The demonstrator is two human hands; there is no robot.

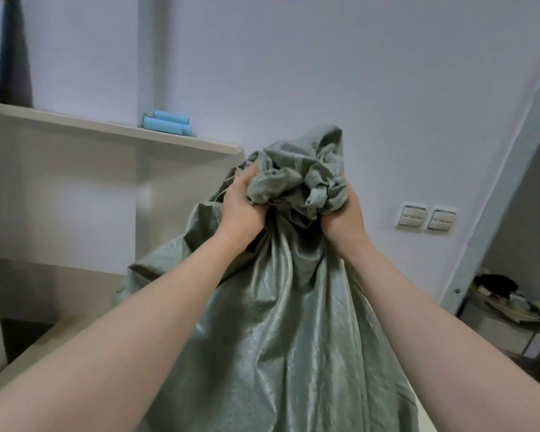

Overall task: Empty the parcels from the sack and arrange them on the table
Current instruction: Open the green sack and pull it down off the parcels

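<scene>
The grey-green woven sack (278,322) hangs upright and full-bodied, its shiny fabric creased, its top bunched into a crumpled knot, raised above the pale surface (53,335).

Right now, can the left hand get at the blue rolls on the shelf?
Probably not: the left hand grips the sack at its bunched top, as does the right hand. Nothing blocks the way to the blue rolls, but they look distant.

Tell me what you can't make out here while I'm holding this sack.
Head view:
No parcels visible: the sack hides its contents.
Sack's lower end: cut off by the bottom edge.
Fingertips of the left hand and right hand: buried in bunched fabric.
The clutter at the right edge: too small to identify.
</scene>
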